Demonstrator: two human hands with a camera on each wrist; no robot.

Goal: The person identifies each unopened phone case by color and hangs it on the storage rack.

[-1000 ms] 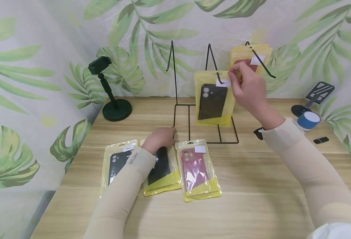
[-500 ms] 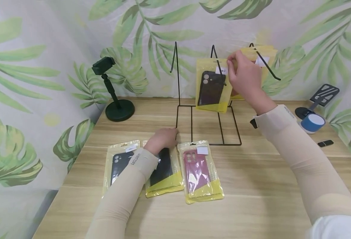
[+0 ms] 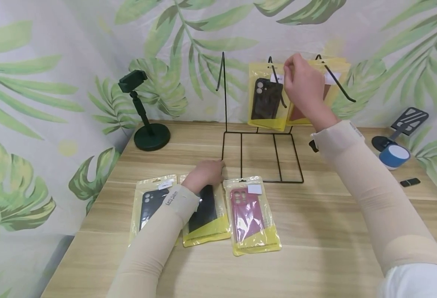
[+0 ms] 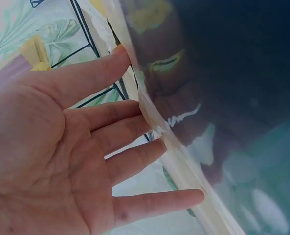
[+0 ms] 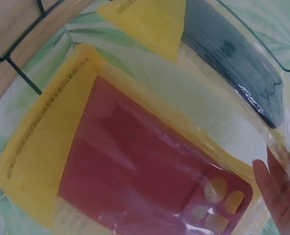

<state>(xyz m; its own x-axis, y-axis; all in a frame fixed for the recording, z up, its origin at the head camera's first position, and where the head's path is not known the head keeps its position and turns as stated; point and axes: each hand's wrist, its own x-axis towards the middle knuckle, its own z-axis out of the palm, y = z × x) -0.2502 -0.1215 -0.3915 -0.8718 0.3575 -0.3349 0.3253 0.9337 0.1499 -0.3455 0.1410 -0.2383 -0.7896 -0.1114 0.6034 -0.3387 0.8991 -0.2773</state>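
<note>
My right hand (image 3: pixel 292 72) pinches the top corner of a yellow packet with a black phone case (image 3: pixel 266 99), which hangs high on the middle hook of a black wire rack (image 3: pixel 263 157). A packet with a red case (image 3: pixel 331 76) hangs on the right hook behind my hand; it fills the right wrist view as the red-case packet (image 5: pixel 145 166) beside the black-case packet (image 5: pixel 237 54). My left hand (image 3: pixel 211 171) lies flat on the middle table packet (image 3: pixel 207 215). In the left wrist view the straight fingers (image 4: pixel 135 156) touch that packet's edge (image 4: pixel 184 166).
On the table lie a black-case packet (image 3: pixel 149 205) at the left and a red-case packet (image 3: pixel 249 215) at the right. A green phone stand (image 3: pixel 147 111) stands at the back left. A blue speaker (image 3: pixel 394 155), a black stand (image 3: pixel 404 122) and a small black item (image 3: pixel 409 182) sit at the right.
My right hand has raised the black-case packet up and back along the middle hook, from low near the table to high by the backdrop. The left hand has stayed put.
</note>
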